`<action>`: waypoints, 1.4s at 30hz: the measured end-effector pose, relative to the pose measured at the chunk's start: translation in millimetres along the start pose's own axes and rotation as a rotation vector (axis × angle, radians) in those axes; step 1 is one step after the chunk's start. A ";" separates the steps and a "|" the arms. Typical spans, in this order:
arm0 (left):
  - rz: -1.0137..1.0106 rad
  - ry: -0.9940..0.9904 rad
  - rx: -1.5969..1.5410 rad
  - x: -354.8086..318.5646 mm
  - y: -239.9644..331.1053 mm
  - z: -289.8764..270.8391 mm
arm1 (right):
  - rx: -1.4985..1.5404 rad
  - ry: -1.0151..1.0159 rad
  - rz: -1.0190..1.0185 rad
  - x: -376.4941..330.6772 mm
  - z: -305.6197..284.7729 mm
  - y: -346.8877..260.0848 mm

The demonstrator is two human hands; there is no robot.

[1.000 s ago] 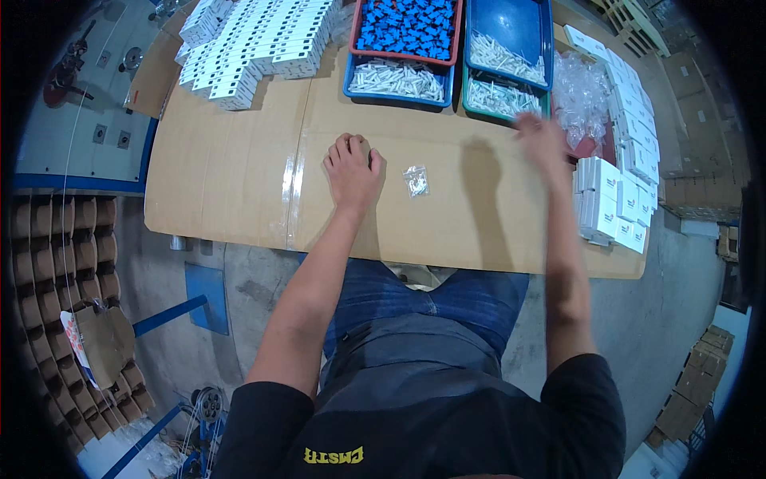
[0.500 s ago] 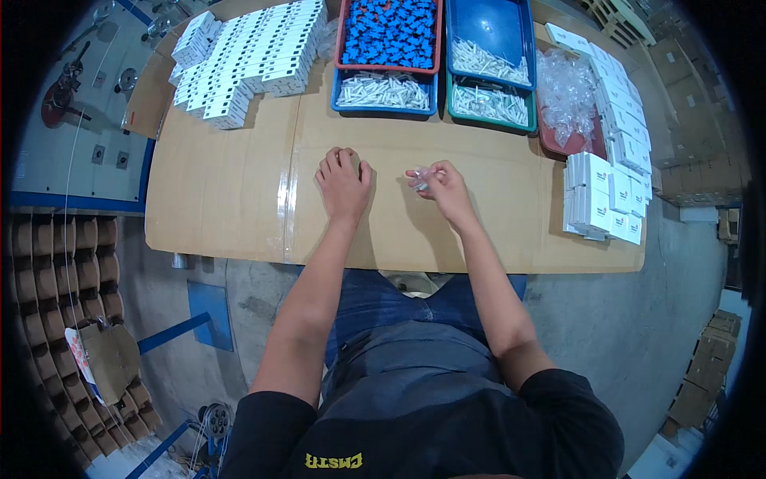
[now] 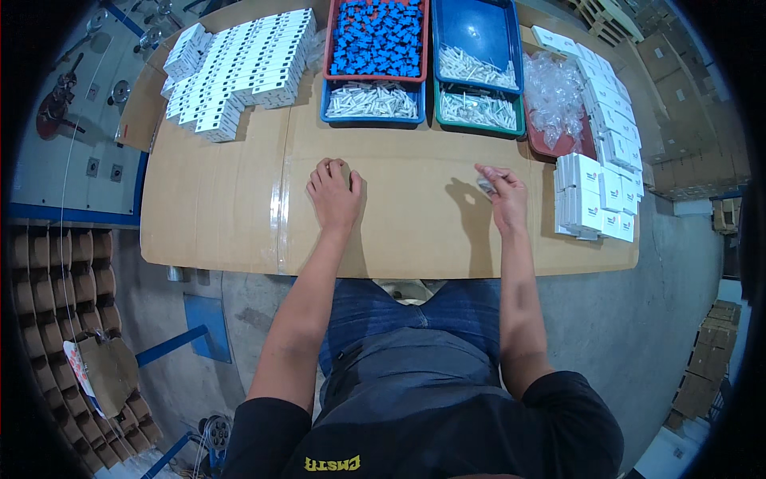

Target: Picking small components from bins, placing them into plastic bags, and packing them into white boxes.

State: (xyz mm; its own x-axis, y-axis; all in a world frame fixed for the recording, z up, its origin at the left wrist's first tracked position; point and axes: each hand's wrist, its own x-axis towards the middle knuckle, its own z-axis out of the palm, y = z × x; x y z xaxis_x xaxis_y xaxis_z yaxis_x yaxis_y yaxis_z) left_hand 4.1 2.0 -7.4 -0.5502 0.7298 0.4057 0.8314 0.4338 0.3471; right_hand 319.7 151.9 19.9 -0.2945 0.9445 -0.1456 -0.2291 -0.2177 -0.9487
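Observation:
My left hand (image 3: 333, 196) rests on the cardboard table cover (image 3: 399, 207), thumb apart from the lightly curled fingers, with nothing visible in it. To the right, my right hand (image 3: 507, 196) is raised over the cardboard. Its thumb and fingers pinch a small clear plastic bag (image 3: 485, 184), mostly hidden behind the fingers; I cannot make out what is inside. Nearest to that hand is the stack of white boxes (image 3: 589, 195) at the right. Beyond it, a red tray (image 3: 586, 149) holds crumpled clear plastic bags (image 3: 554, 100).
Along the far edge, a red tray (image 3: 375, 78) of blue pieces sits over a blue tray (image 3: 373, 121) of white plugs. Beside them, another blue tray (image 3: 476, 32) overlaps a green tray (image 3: 479, 128), both with white plugs. Rows of white boxes (image 3: 239, 76) fill the far left.
My right hand has moved right with the plastic bag, away from my left hand, and now hides more of the bag. My left hand stays in about the same spot.

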 end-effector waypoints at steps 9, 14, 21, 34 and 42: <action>-0.039 -0.036 -0.026 0.6 -0.7 -3.7 | 0.123 0.040 0.213 66.9 14.5 -48.2; -0.022 -0.001 -0.031 0.4 -0.1 -2.1 | -0.066 -0.132 0.315 127.8 21.5 -84.5; -0.034 -0.023 -0.043 1.4 7.1 -6.8 | -0.680 -0.298 0.291 193.2 33.6 -118.1; -0.039 -0.017 -0.048 1.8 7.9 -11.0 | -1.389 -0.370 -0.072 215.3 84.4 -130.4; -0.027 -0.001 -0.046 2.6 7.0 -6.7 | -1.558 -0.193 -0.448 208.6 60.1 -124.0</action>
State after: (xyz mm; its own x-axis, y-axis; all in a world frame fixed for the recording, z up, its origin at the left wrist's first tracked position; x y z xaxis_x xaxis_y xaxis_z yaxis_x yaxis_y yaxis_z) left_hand 8.1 3.4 1.8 -0.5720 0.7190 0.3949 0.8120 0.4282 0.3966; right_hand 231.0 361.2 124.0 -0.5987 0.7911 0.1257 0.7465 0.6079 -0.2704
